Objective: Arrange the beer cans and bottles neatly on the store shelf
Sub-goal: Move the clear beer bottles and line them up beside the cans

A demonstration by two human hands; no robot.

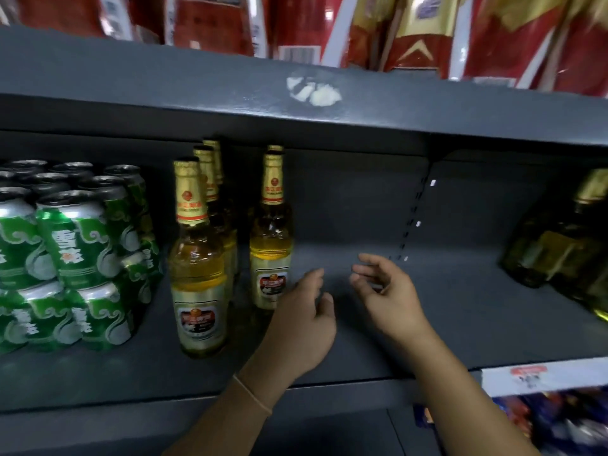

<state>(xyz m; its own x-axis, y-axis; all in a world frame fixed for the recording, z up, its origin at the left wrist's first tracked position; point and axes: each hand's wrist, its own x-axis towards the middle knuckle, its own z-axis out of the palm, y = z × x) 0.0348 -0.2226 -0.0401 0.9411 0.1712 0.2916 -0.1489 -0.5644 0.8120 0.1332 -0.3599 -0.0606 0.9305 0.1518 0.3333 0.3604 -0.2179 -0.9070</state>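
Green beer cans (pixel 75 245) stand stacked two high at the left of the dark grey shelf (pixel 411 330). Right of them are two rows of clear bottles with golden beer and gold foil necks: a front bottle (pixel 197 268) in the left row and another bottle (pixel 271 232) further back in the right row. My left hand (pixel 304 324) hovers just right of that second bottle, fingers relaxed, holding nothing. My right hand (pixel 385 287) is beside it over the bare shelf, fingers loosely spread and empty.
Dark green bottles (pixel 559 245) stand at the shelf's far right. Red and gold boxes (pixel 411 31) fill the shelf above. A price label (pixel 543 376) hangs on the front edge at the right, with blue packages (pixel 543 422) below it.
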